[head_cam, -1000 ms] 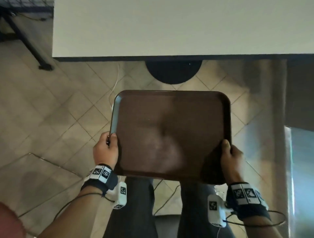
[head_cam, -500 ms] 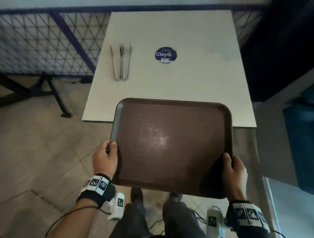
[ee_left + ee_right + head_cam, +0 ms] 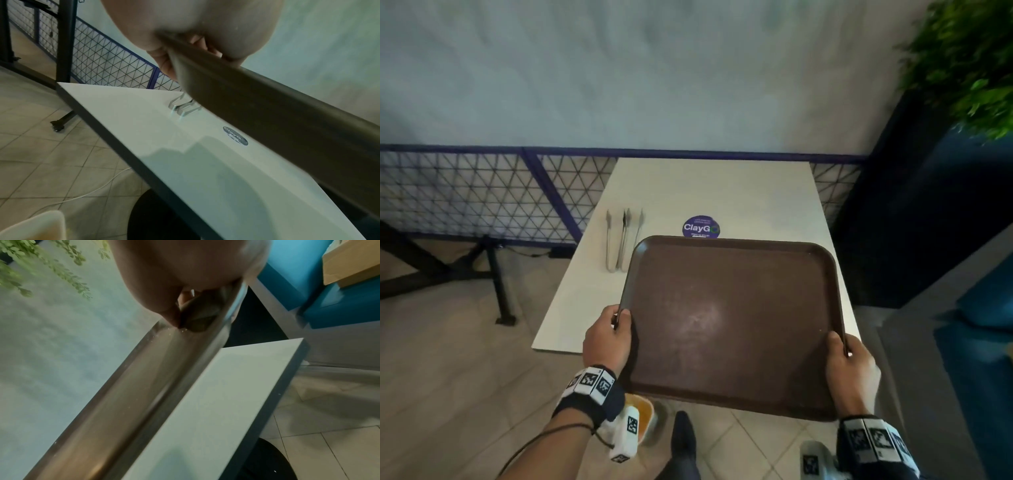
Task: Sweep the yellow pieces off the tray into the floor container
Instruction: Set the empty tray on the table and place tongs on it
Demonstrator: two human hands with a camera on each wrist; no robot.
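Observation:
A bare brown tray (image 3: 732, 322) hangs in the air over the near part of the white table (image 3: 709, 192). My left hand (image 3: 607, 337) grips its left rim, thumb on top. My right hand (image 3: 851, 368) grips its right rim the same way. In the left wrist view the tray's underside (image 3: 277, 116) runs from my left hand (image 3: 185, 53) above the tabletop. In the right wrist view a few tiny pale crumbs lie in the tray's rim channel (image 3: 164, 369) by my right hand (image 3: 179, 293). A floor container (image 3: 645, 419) with yellow inside shows below my left wrist.
Metal tongs (image 3: 623, 240) lie on the table's left side, and a round blue sticker (image 3: 701, 226) sits at its middle. A blue mesh fence (image 3: 482, 195) runs behind. A plant (image 3: 969, 61) and blue seating (image 3: 983, 342) stand at the right. My shoe (image 3: 683, 442) is beside the container.
The view has swung up from the floor to the table and wall. The tray, still held in both hands, has come forward over the table's near edge, covering part of the sticker.

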